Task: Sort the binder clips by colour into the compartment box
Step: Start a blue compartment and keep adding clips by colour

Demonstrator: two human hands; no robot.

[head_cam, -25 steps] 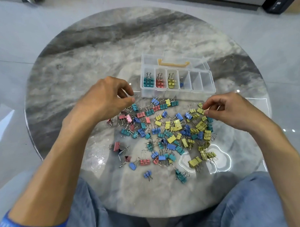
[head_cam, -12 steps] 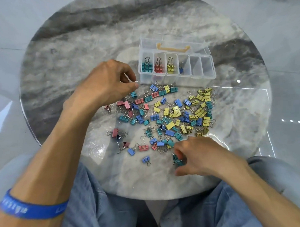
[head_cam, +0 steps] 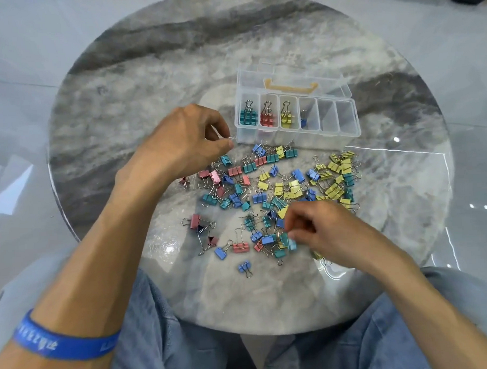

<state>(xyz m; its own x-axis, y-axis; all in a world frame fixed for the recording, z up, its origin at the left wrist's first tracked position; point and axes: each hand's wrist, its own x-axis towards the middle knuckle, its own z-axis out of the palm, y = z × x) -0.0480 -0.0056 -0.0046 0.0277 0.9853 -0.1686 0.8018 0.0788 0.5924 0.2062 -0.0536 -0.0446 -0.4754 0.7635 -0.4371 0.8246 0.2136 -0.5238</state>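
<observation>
One round marble-patterned table (head_cam: pixel 268 299). One clear compartment box (head_cam: pixel 297 119) is sitting toward the far edge, right of centre, its long axis running left to right, lid (head_cam: pixel 294 79) lying open behind it. Six compartments are showing: from the left, teal clips (head_cam: pixel 247 115), red clips (head_cam: pixel 267 117), yellow clips (head_cam: pixel 287 117), one blue clip (head_cam: pixel 303 121), then two holding nothing. The exact count of teal, red and yellow clips inside is hard to tell. Their wire handles are pointing up and away.

The loose pile of binder clips (head_cam: pixel 276 194) is spreading over the table's middle, between box and near edge; there are too many to count, with yellow bunching toward the right edge and pink toward the left. One blue clip (head_cam: pixel 244 268) is lying apart, nearest the near edge.

Two hands. The left hand (head_cam: pixel 180 148) is hovering just left of the box, fingers curling in, thumb and forefinger nearly meeting; whether it is pinching anything I cannot tell. The right hand (head_cam: pixel 329 233) is reaching into the near side of the pile, fingers narrowing to a pinch on a light blue clip (head_cam: pixel 292 244). A blue wristband (head_cam: pixel 63 344) is sitting on the left forearm.
</observation>
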